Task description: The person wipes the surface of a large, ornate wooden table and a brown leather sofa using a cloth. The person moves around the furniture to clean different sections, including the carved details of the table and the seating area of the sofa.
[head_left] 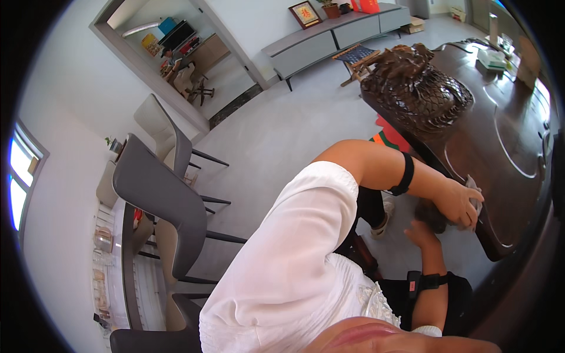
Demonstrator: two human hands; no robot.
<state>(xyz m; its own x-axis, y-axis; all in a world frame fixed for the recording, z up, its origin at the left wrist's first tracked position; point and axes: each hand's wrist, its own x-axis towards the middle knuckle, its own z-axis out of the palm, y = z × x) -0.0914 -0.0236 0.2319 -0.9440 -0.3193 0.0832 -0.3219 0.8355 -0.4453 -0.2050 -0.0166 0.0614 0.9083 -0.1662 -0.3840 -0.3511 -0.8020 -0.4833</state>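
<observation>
At the near edge of a dark carved wooden table (507,194), my left hand (459,205) grips a crumpled grey cloth (474,187), parts of which show between and beyond the fingers. My right hand (419,234) is below the table edge, close to my left hand, with some fingers raised. A dark grey bundle, seemingly cloth (430,216), lies between the two hands; whether my right hand holds it cannot be told. Both arms wear black straps. A glossy carving with a scale pattern (419,92) rises from the table's far end.
Grey chairs (163,198) stand at left beside a counter with glassware. A folding stool (357,55) is near a low grey cabinet (309,55). Through the doorway a person (178,70) sits in another room. A tissue box (492,59) rests on the table. My foot (384,218) is below.
</observation>
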